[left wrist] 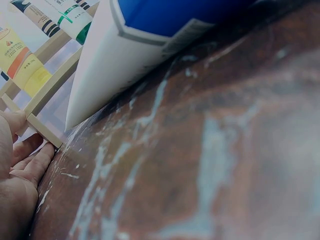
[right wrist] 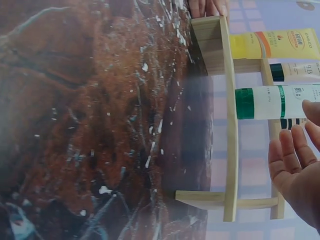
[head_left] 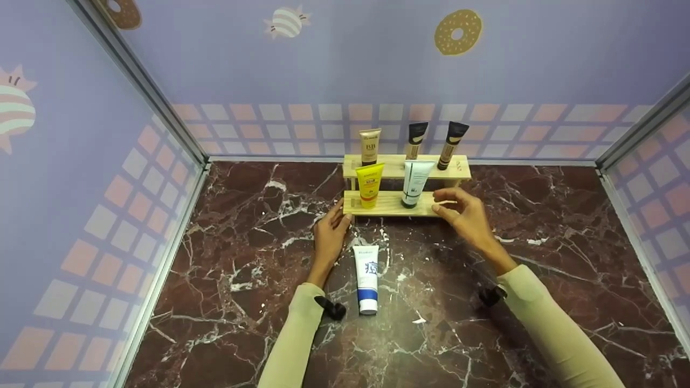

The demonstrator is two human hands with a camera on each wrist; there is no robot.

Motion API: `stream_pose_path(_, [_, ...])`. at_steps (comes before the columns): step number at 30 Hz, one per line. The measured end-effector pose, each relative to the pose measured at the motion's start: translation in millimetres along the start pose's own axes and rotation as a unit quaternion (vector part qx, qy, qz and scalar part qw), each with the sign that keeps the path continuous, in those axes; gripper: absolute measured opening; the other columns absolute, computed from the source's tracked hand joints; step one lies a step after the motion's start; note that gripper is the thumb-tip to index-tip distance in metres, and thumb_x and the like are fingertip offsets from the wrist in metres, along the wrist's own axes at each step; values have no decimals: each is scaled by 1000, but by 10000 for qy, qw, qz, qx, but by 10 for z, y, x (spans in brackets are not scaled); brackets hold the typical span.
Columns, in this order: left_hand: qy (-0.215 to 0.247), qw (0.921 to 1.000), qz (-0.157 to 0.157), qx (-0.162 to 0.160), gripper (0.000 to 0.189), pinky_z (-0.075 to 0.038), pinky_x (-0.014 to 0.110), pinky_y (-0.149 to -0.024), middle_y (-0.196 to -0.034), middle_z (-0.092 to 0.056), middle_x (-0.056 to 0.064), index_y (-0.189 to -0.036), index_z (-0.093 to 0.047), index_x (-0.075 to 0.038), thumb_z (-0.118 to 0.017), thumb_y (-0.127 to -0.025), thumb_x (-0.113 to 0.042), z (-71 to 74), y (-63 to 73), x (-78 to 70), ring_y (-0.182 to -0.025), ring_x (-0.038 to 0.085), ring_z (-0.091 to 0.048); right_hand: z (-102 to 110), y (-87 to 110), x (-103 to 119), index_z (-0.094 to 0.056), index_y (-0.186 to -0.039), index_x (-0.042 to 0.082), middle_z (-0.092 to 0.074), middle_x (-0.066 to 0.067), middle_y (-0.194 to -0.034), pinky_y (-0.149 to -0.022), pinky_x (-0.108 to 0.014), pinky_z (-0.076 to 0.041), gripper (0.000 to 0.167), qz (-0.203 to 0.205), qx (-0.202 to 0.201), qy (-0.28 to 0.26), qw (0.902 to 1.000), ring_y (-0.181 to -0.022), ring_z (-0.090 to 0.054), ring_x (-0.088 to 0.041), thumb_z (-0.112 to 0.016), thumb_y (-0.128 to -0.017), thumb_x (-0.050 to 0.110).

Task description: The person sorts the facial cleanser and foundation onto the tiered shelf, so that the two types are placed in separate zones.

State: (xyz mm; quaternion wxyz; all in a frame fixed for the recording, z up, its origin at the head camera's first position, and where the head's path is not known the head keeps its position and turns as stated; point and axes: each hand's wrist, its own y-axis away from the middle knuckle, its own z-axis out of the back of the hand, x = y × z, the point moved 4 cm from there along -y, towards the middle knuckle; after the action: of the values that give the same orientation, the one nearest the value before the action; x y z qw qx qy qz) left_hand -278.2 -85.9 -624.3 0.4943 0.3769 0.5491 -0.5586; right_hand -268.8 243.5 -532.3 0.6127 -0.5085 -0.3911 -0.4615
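A two-tier wooden rack (head_left: 385,212) stands against the back wall. My left hand (head_left: 330,237) holds its left end, the thumb by the front corner and the fingers along the side. Close to the lower tier's right end is my right hand (head_left: 468,218), its fingers loosely bent and apart, with no tube between them. A white tube with a green cap (right wrist: 260,103) stands on that tier beside it. Further left on the same tier is a yellow tube (head_left: 370,186). In front of the rack, a white and blue tube (head_left: 367,280) lies on the table.
The upper tier bears a gold BB tube (head_left: 370,145) and two black-topped tubes, one upright (head_left: 416,141) and one leaning right (head_left: 453,144). The dark marble table (head_left: 242,334) is bounded by a back wall (head_left: 345,70) and side panels.
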Motion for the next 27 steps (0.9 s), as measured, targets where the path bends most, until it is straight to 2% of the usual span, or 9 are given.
stream_pose_path(3, [-13, 10000, 22, -3, 52, -58, 41, -112, -142, -71, 23, -156, -60, 0, -74, -107, -11, 3, 4, 0, -131, 33, -71, -13, 41, -34, -72, -120, -16, -71, -34, -119, -94, -24, -63, 28, -76, 32, 69, 9999, -109, -72, -37, -77, -93, -16])
stream_pose_path(9, [42, 10000, 46, -15, 51, -59, 44, -110, -140, -72, 24, -155, -61, -1, -74, -107, -11, 4, 13, -7, -129, 35, -72, -59, 126, -116, -74, -119, -14, -73, -30, -118, -96, -30, -64, 25, -240, 75, 212, 9995, -109, -73, -33, -78, -95, -12])
stream_pose_path(14, [82, 9999, 88, 19, 51, -59, 43, -110, -142, -70, 25, -156, -60, 0, -74, -108, -11, 5, 21, -13, -129, 35, -72, -103, 187, -158, -74, -120, -14, -73, -31, -120, -98, -30, -63, 25, -365, 138, 183, 9991, -111, -74, -37, -79, -96, -10])
stream_pose_path(22, [7, 10000, -26, -32, 51, -59, 42, -110, -141, -71, 25, -155, -61, 1, -74, -107, -11, 6, 9, -13, -129, 37, -72, -175, 271, -263, -72, -122, -15, -72, -34, -117, -97, -23, -61, 26, -444, 312, 174, 9984, -102, -72, -17, -78, -96, -10])
stream_pose_path(27, [-55, 10000, -6, -50, 51, -59, 42, -110, -142, -70, 26, -155, -61, 2, -74, -107, -10, 9, 11, -8, -130, 37, -72, -231, 341, -290, -73, -122, -14, -73, -33, -118, -92, -20, -61, 26, -527, 460, 226, 9973, -101, -73, -19, -79, -97, -8])
